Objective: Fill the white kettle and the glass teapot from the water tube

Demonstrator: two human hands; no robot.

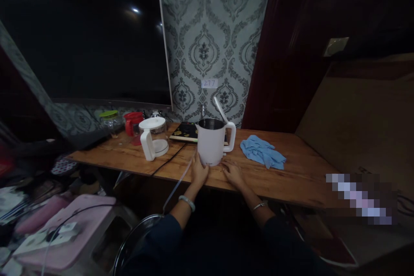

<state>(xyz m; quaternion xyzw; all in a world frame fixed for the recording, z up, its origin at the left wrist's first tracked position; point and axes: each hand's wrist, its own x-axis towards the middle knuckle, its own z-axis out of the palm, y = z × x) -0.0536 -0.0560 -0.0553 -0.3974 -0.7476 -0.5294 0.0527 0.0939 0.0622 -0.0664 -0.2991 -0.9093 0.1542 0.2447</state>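
A white electric kettle point(211, 142) stands upright on the wooden table point(300, 181), close to the front edge. Its lid point(220, 109) is tipped up, and the dark metal inside shows. The handle points right. My left hand point(199, 170) holds the kettle low on its left side, fingers along the wall and thumb at the front. Beside the kettle's base on the right, my right hand point(234, 174) rests at the tabletop with its fingers stretched out, holding nothing. Behind the kettle, a black induction cooker point(184, 132) with a gold pattern is partly hidden.
Left of the kettle are a white-lidded glass pitcher point(154, 136), a red-handled jug point(133, 123) and a green-lidded jar point(110, 123). A crumpled blue cloth point(262, 152) lies at right. A clear hose point(177, 185) and a black cord point(168, 160) cross the table's front. A pink stool point(87, 211) stands lower left.
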